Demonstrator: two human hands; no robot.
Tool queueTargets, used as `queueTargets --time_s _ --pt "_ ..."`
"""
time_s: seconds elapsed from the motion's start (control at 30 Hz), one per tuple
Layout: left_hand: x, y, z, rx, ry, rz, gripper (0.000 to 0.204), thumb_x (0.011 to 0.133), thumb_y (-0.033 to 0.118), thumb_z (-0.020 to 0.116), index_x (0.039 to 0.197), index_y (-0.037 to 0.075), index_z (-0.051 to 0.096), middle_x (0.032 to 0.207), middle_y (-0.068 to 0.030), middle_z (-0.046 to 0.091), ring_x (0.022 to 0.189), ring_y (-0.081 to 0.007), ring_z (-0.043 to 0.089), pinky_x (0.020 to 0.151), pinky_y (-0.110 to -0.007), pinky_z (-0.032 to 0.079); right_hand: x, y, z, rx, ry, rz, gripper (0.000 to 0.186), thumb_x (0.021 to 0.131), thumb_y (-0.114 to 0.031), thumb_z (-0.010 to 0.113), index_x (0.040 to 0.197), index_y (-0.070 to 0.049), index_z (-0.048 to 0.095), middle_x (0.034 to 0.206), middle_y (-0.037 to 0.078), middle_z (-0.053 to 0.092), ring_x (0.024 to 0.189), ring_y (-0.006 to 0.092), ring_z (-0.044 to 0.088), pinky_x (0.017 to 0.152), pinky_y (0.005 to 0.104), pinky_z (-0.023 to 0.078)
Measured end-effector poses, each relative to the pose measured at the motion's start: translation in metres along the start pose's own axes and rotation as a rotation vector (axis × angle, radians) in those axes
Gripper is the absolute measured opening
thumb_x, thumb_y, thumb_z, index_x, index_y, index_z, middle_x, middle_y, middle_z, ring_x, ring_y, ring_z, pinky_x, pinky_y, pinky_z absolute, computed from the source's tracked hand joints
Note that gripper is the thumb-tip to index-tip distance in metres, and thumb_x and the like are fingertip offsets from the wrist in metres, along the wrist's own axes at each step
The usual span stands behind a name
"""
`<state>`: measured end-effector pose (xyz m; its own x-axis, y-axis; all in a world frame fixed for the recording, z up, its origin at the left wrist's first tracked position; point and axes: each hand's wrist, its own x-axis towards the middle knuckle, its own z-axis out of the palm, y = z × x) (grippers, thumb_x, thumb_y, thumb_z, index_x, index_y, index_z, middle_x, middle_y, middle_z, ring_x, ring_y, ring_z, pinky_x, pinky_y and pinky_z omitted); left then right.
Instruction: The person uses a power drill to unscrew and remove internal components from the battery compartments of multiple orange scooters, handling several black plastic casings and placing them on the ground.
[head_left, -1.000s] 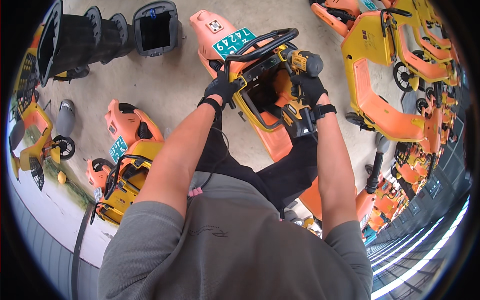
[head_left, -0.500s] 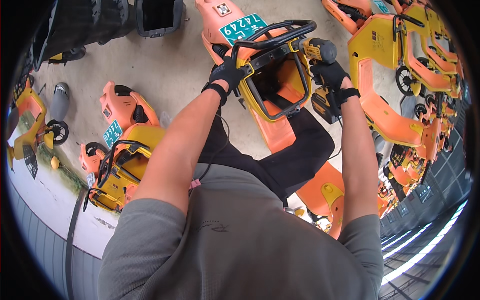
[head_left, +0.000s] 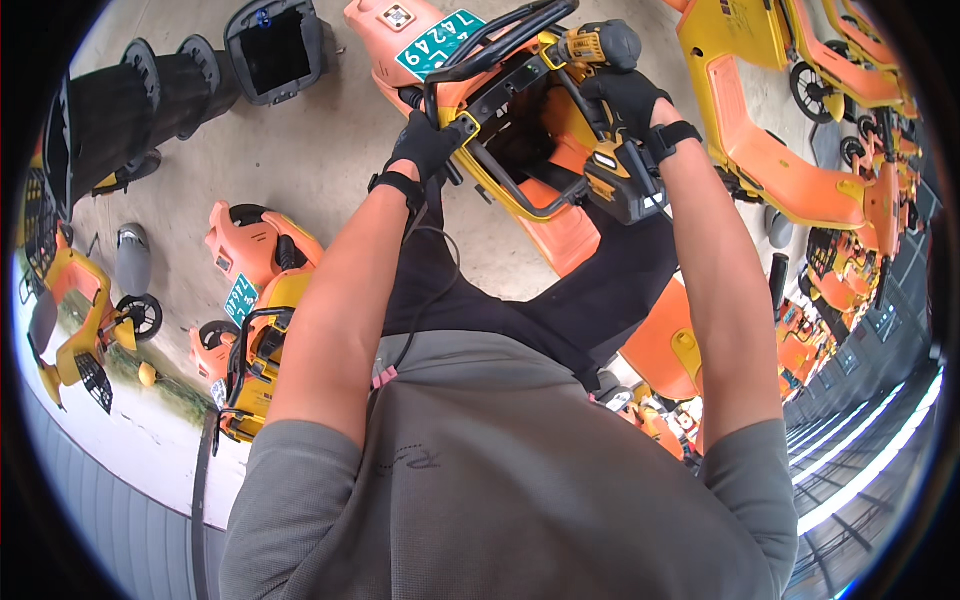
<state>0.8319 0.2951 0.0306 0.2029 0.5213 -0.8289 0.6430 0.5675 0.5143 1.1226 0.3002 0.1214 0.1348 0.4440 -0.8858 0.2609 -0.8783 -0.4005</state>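
Note:
In front of me stands an orange-and-yellow scooter (head_left: 562, 236) with a black tubular front frame (head_left: 490, 60) and a green plate. My left hand (head_left: 425, 145), in a black glove, is closed around the left side of that frame, beside a yellow bracket. Gripped in my gloved right hand (head_left: 625, 103) is a yellow-and-black cordless drill (head_left: 598, 47). The drill's nose points left at the yellow bracket on the frame's right side; whether its tip touches a fastener is hidden. Its battery hangs below my hand, over the frame's lower right corner.
A second scooter (head_left: 262, 240) stands to the left. More scooters (head_left: 770, 170) line the right side. Black bins, one open (head_left: 278, 55), lie at the upper left on the concrete floor. A thin cable (head_left: 452, 270) runs from my left wrist to my shirt.
The whole view has shifted, so the scooter and drill appear farther up and left. Both hands keep their holds, and the drill stays at the same bracket.

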Motion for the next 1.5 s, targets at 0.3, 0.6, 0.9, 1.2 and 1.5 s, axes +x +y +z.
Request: queueTargets --time_s 0.3,0.6,0.9,1.2,1.5 --pt "0.005 -0.007 0.003 0.004 0.024 0.059 0.070 0.075 0.042 0.070 0.117 -0.006 0.041 0.098 -0.0196 0.063 0.084 -0.0264 0.063 0.070 -0.034 0.049 -0.013 -0.012 0.027 0.346 0.062 0.140 0.014 0.079 -0.016 0.061 0.088 -0.004 0.060 0.069 0.005 0.058 0.059 0.0151 0.057 0.053 0.0292 0.050" --pt "0.000 -0.010 0.015 -0.028 0.156 0.033 0.063 0.074 0.043 0.073 0.106 -0.006 0.050 0.087 -0.0141 0.062 0.076 -0.0219 0.061 0.067 -0.032 0.048 -0.013 -0.010 0.024 0.276 0.040 0.108 0.015 0.078 -0.016 0.060 0.086 -0.004 0.057 0.066 0.007 0.057 0.056 0.0160 0.056 0.052 0.0285 0.048" --pt "0.020 -0.004 0.026 0.015 0.495 0.172 0.061 0.069 0.046 0.073 0.103 -0.001 0.052 0.097 -0.0200 0.058 0.093 -0.0353 0.057 0.080 -0.042 0.045 -0.002 -0.002 -0.001 -0.084 0.066 0.006 0.019 0.073 -0.021 0.064 0.080 -0.004 0.063 0.064 0.005 0.058 0.057 0.0141 0.055 0.051 0.0289 0.045" --pt "0.031 0.007 0.031 -0.216 0.506 0.381 0.041 0.082 0.037 0.067 0.099 0.001 0.057 0.088 -0.0118 0.062 0.081 -0.0209 0.060 0.072 -0.032 0.047 0.010 -0.002 -0.025 -0.340 0.044 -0.156 0.021 0.070 -0.011 0.064 0.087 0.002 0.063 0.067 0.004 0.059 0.056 0.0117 0.054 0.049 0.0271 0.044" --pt "0.029 0.019 0.033 -0.237 0.490 0.256 0.044 0.089 0.040 0.056 0.092 -0.003 0.060 0.081 -0.0125 0.065 0.073 -0.0233 0.062 0.068 -0.034 0.045 0.004 0.013 -0.008 -0.051 0.057 -0.026 0.027 0.074 -0.028 0.066 0.082 -0.002 0.066 0.071 0.007 0.064 0.058 0.0159 0.060 0.054 0.0288 0.050"
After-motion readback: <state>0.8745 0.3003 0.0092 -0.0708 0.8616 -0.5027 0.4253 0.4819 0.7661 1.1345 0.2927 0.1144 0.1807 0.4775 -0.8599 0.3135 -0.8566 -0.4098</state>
